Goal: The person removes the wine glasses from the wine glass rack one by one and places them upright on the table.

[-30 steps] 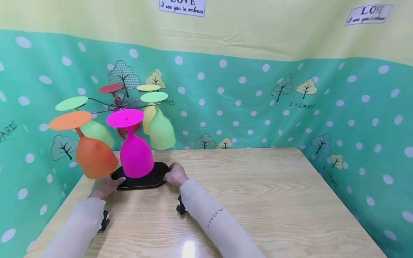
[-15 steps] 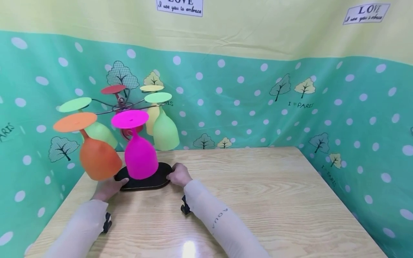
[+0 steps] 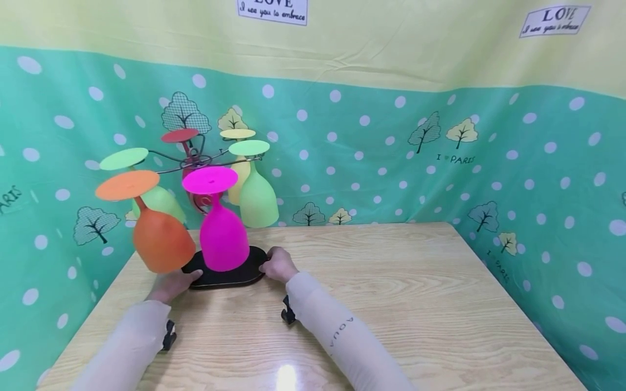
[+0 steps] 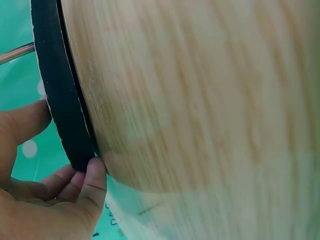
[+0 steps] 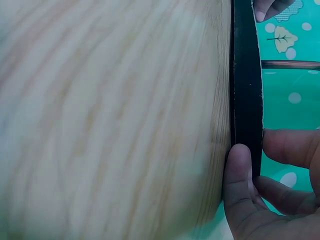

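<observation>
A goblet rack stands upright on its black oval base (image 3: 246, 271), left of centre in the head view. Several plastic goblets hang upside down from its metal wire arms (image 3: 195, 162), among them an orange goblet (image 3: 163, 241), a magenta goblet (image 3: 224, 239) and a light green goblet (image 3: 259, 201). My left hand (image 3: 172, 284) grips the base's left end, and my right hand (image 3: 280, 265) grips its right end. In the left wrist view, the digits pinch the edge of the base (image 4: 60, 85) from both faces. The right wrist view shows the same pinch on the base (image 5: 247, 85).
Light wood table (image 3: 391, 293) extends to the right of the rack. Behind and on both sides hangs a green dotted curtain (image 3: 342, 174), close behind the goblets. A black wrist strap mount (image 3: 288, 310) sits under the right sleeve.
Both hands have moved to the right, and the rack with its hanging goblets has slid across the table with them. The grip on the base is the same.
</observation>
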Demonstrator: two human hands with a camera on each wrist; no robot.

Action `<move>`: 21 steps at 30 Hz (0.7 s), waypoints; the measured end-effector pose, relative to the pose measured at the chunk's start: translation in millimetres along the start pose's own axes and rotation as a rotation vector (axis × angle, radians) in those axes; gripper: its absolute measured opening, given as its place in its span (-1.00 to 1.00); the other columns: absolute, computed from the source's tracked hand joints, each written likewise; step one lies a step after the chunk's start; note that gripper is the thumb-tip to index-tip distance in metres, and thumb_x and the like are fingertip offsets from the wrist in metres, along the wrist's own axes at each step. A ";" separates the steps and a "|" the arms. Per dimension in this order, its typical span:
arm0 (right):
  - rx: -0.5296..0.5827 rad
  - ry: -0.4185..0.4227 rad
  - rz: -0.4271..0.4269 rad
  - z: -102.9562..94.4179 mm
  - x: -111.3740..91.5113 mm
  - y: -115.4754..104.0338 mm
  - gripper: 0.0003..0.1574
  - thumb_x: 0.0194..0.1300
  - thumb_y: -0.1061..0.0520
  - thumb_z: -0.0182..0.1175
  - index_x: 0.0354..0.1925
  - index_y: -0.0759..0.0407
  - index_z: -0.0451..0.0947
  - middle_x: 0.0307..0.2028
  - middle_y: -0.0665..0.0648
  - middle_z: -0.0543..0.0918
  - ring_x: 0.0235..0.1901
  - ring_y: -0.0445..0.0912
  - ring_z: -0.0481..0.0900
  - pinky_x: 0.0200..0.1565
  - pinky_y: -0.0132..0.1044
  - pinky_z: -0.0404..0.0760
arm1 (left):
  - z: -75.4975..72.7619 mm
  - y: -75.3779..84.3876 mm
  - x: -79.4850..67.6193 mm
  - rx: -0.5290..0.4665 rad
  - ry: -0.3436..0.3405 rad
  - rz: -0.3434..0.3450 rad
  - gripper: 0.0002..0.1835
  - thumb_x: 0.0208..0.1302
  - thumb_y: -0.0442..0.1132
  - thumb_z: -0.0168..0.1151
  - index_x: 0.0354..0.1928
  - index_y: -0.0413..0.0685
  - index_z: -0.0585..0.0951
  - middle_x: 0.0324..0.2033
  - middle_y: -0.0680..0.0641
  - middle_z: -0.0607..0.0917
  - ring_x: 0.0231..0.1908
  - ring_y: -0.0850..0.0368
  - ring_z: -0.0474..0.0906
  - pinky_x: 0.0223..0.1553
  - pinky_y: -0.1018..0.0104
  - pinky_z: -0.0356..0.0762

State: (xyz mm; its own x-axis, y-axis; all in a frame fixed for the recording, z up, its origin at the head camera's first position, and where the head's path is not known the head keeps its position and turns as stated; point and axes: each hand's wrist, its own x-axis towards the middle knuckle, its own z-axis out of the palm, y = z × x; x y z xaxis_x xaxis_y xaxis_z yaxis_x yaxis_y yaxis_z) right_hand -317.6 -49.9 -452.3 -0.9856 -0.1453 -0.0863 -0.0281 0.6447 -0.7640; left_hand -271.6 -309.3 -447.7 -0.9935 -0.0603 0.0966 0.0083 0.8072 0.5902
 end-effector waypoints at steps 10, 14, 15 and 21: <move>-0.008 -0.001 0.006 -5.2 0.5 7.6 -0.48 -0.01 0.14 0.32 -0.07 0.31 0.45 -0.20 0.18 0.54 -0.26 -0.07 0.48 -0.18 -0.28 0.50 | 4.9 6.3 -0.1 0.010 0.002 -0.012 -0.10 0.08 -0.11 0.26 0.25 -0.49 -0.02 0.18 -0.50 0.12 0.16 -0.43 0.04 0.10 -0.29 0.06; -0.003 0.000 -0.002 -8.2 -0.3 10.7 -0.48 -0.01 0.16 0.32 -0.07 0.33 0.44 -0.24 0.18 0.55 -0.32 -0.08 0.49 -0.25 -0.32 0.50 | 7.8 7.5 0.6 0.011 0.003 -0.017 -0.09 0.06 -0.08 0.28 0.24 -0.47 -0.01 0.18 -0.49 0.14 0.15 -0.41 0.05 0.10 -0.29 0.06; 0.001 0.001 -0.001 -9.0 -0.5 11.2 -0.48 -0.02 0.16 0.32 -0.07 0.33 0.44 -0.25 0.18 0.55 -0.36 -0.09 0.49 -0.28 -0.33 0.50 | 8.4 8.0 0.8 0.013 0.003 -0.015 -0.09 0.06 -0.08 0.28 0.24 -0.47 0.00 0.18 -0.48 0.14 0.15 -0.40 0.06 0.10 -0.29 0.07; 0.012 -0.001 0.002 -12.9 -2.5 15.4 -0.49 0.00 0.18 0.31 -0.06 0.34 0.43 -0.22 0.21 0.54 -0.46 -0.13 0.48 -0.34 -0.35 0.50 | 12.3 10.7 1.8 0.004 -0.007 0.003 -0.10 0.06 -0.08 0.28 0.24 -0.46 0.02 0.18 -0.47 0.16 0.16 -0.39 0.07 0.11 -0.27 0.07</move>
State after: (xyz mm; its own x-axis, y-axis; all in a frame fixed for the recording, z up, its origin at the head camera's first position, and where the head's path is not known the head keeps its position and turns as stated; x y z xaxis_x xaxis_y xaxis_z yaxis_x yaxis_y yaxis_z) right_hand -317.6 -29.9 -455.6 -0.9855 -0.1447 -0.0882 -0.0244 0.6362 -0.7711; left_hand -274.7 -293.6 -451.0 -0.9943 -0.0534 0.0925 0.0111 0.8097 0.5867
